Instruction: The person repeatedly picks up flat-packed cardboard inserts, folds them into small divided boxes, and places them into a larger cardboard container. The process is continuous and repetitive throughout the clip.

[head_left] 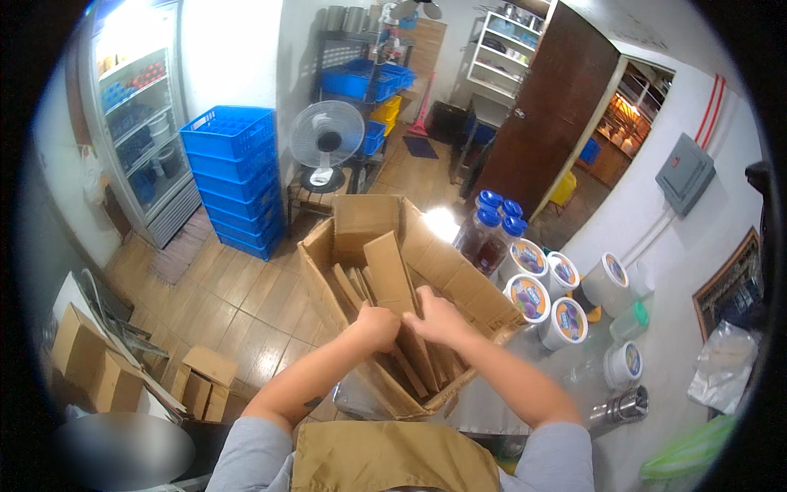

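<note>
In front of me an open cardboard box stands on a metal-topped table. Several flat cardboard pieces are tucked upright inside it. One longer cardboard piece rises from the middle of the box. My left hand is closed at the left side of that piece, its fingertips partly hidden. On the other side my right hand grips the same piece, thumb toward me and fingers behind it. Both hands are within the box opening, close together.
White lidded tubs and blue-capped bottles crowd the table's right side. Beyond the box are a fan and stacked blue crates. More cardboard boxes lie at lower left. A glass-door fridge stands far left.
</note>
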Demonstrator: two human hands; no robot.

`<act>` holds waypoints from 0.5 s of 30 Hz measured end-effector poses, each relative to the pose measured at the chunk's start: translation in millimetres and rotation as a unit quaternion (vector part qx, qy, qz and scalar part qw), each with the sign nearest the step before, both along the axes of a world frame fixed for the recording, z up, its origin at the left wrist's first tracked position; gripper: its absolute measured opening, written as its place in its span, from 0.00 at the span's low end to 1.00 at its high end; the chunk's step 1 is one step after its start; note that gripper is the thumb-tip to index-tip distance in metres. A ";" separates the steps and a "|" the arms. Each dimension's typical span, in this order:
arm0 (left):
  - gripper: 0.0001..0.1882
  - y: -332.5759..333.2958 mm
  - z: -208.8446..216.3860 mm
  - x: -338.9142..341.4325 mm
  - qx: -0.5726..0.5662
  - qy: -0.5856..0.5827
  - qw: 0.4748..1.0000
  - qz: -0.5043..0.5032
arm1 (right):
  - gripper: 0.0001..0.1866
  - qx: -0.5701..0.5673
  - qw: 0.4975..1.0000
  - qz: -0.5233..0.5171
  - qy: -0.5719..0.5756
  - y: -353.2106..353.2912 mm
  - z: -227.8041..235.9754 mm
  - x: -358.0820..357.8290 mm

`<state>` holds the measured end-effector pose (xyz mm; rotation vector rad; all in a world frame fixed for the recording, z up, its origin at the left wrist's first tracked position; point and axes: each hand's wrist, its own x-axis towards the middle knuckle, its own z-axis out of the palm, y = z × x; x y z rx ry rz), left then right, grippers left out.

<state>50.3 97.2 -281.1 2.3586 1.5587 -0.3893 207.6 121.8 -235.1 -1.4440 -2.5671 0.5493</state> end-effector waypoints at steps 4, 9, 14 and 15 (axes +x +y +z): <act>0.21 -0.8 8.9 0.4 -0.007 0.022 1.000 0.020 | 0.20 -0.044 0.995 0.016 -0.087 15.4 -20.6 -34.1; 0.20 2.5 1.7 0.2 -0.016 0.016 0.999 0.038 | 0.15 -0.047 0.981 0.112 -0.150 32.0 -29.0 -42.0; 0.16 -1.4 12.0 -2.8 -0.004 0.013 0.999 0.039 | 0.18 -0.133 0.966 0.010 -0.220 63.1 -76.8 -66.2; 0.15 -4.8 10.5 -6.7 0.000 -0.002 0.999 0.043 | 0.18 -0.123 0.960 0.044 -0.248 46.0 -46.0 -72.5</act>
